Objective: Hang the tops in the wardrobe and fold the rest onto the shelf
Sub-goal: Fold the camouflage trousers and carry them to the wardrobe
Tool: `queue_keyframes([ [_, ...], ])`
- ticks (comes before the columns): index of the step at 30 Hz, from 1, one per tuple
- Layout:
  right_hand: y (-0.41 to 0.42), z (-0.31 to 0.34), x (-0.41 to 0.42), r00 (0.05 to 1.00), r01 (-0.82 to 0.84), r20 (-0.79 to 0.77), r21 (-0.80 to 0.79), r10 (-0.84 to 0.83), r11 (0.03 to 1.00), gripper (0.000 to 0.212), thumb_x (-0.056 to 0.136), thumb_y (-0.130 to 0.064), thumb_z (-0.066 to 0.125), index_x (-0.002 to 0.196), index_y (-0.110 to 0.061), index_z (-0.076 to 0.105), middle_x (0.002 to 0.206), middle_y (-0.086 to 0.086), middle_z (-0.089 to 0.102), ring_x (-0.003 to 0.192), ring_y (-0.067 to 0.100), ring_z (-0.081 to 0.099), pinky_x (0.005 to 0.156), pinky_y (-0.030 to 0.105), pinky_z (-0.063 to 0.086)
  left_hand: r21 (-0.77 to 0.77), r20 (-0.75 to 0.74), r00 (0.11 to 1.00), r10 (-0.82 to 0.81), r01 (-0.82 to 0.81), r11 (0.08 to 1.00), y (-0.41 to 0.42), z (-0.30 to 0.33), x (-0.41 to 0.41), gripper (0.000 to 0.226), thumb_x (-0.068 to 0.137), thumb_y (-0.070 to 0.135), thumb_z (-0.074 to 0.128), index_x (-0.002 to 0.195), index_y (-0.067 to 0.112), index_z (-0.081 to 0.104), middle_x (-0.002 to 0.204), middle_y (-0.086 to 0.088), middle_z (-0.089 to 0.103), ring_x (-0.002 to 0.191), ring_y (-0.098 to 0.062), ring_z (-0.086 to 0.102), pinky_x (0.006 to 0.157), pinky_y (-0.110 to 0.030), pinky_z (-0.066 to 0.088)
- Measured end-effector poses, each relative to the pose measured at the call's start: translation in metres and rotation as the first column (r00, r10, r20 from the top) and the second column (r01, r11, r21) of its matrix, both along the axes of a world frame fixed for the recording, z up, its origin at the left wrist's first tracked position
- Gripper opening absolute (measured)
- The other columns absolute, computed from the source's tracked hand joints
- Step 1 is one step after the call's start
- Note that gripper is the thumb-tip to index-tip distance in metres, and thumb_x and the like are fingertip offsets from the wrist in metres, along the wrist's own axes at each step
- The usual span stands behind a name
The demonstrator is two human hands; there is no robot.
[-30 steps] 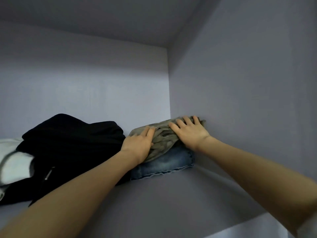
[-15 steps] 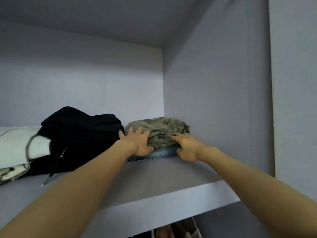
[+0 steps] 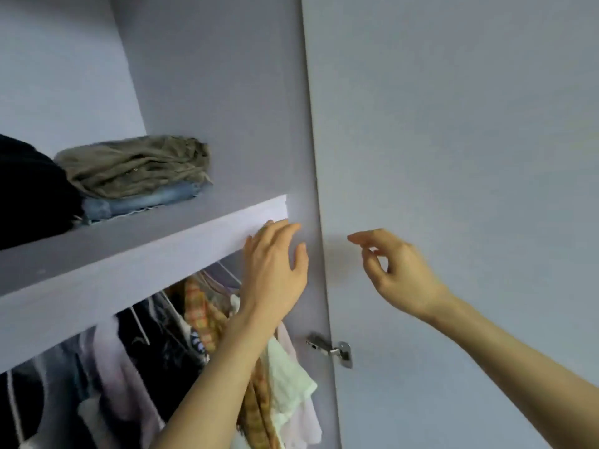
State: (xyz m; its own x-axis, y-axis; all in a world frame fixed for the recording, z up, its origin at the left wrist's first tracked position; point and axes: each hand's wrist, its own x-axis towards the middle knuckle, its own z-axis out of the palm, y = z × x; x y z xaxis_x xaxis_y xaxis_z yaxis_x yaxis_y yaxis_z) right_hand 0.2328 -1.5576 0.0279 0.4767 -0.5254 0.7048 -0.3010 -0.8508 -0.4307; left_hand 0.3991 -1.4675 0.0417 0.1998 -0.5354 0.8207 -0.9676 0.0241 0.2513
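A folded olive-green garment (image 3: 133, 165) lies on top of folded blue jeans (image 3: 142, 202) at the right end of the grey shelf (image 3: 136, 254). Both hands are off the clothes and hold nothing. My left hand (image 3: 275, 267) hovers in front of the shelf's right end with straight fingers. To its right, my right hand (image 3: 392, 270) hangs in front of the open wardrobe door (image 3: 453, 157) with its fingers loosely curled. Below the shelf, several tops (image 3: 201, 322) hang on hangers.
A black garment (image 3: 29, 196) sits on the shelf left of the folded pile. A metal hinge (image 3: 330, 348) joins the door to the wardrobe's side panel (image 3: 227, 92). A white top (image 3: 288, 377) hangs nearest the side panel.
Both hands have let go of the folded pile and drawn back and down off the shelf. The view has dropped and swung right, so the hanging tops and the door now show.
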Motion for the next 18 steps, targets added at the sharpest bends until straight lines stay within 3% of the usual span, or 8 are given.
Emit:
queue_keyframes([
  [3, 0.021, -0.058, -0.075, 0.984, 0.146, -0.119, 0.121, -0.131, 0.982, 0.033, 0.091, -0.004, 0.047, 0.120, -0.015, 0.061, 0.115, -0.005, 0.061, 0.102, 0.010, 0.058, 0.087, 0.012, 0.038, -0.003, -0.005, 0.973, -0.231, 0.231, 0.973, -0.002, -0.053, -0.059, 0.027, 0.084, 0.014, 0.055, 0.106, 0.005, 0.068, 0.111, -0.008, 0.067, 0.112, -0.029, 0.060, 0.099, -0.046, 0.042],
  [6, 0.049, -0.107, -0.160, 0.926, 0.338, -0.264, 0.257, -0.271, 0.905, 0.034, 0.094, -0.008, 0.046, 0.125, -0.018, 0.058, 0.119, -0.010, 0.058, 0.109, 0.010, 0.057, 0.089, 0.009, 0.037, 0.183, -0.177, 0.877, -0.447, 0.476, 0.860, -0.007, -0.098, -0.125, 0.032, 0.087, 0.012, 0.060, 0.118, 0.003, 0.062, 0.119, -0.009, 0.064, 0.112, -0.028, 0.060, 0.097, -0.037, 0.043],
  [10, 0.092, -0.142, -0.263, 0.808, 0.570, -0.422, 0.379, -0.413, 0.729, 0.035, 0.095, -0.009, 0.045, 0.127, -0.016, 0.057, 0.124, -0.002, 0.061, 0.111, 0.015, 0.059, 0.094, 0.021, 0.042, 0.398, -0.316, 0.747, -0.585, 0.664, 0.633, -0.016, -0.139, -0.214, 0.043, 0.093, 0.021, 0.054, 0.135, 0.010, 0.049, 0.137, -0.004, 0.051, 0.126, -0.022, 0.047, 0.105, -0.033, 0.036],
  [14, 0.170, -0.163, -0.374, 0.662, 0.749, -0.497, 0.449, -0.561, 0.487, 0.031, 0.099, -0.016, 0.043, 0.125, -0.021, 0.058, 0.117, -0.006, 0.065, 0.097, 0.006, 0.060, 0.082, 0.011, 0.041, 0.510, -0.392, 0.553, -0.735, 0.796, 0.327, -0.005, -0.163, -0.335, 0.045, 0.096, 0.033, 0.047, 0.140, 0.022, 0.042, 0.141, 0.004, 0.045, 0.127, -0.015, 0.044, 0.103, -0.032, 0.039],
  [18, 0.254, -0.170, -0.462, 0.503, 0.835, -0.512, 0.496, -0.696, 0.238, 0.029, 0.099, -0.019, 0.042, 0.123, -0.023, 0.059, 0.114, -0.007, 0.066, 0.096, 0.004, 0.060, 0.072, 0.000, 0.038, 0.560, -0.394, 0.373, -0.840, 0.822, 0.103, 0.024, -0.174, -0.445, 0.042, 0.097, 0.033, 0.046, 0.138, 0.022, 0.044, 0.141, 0.004, 0.045, 0.127, -0.014, 0.044, 0.101, -0.028, 0.038],
])
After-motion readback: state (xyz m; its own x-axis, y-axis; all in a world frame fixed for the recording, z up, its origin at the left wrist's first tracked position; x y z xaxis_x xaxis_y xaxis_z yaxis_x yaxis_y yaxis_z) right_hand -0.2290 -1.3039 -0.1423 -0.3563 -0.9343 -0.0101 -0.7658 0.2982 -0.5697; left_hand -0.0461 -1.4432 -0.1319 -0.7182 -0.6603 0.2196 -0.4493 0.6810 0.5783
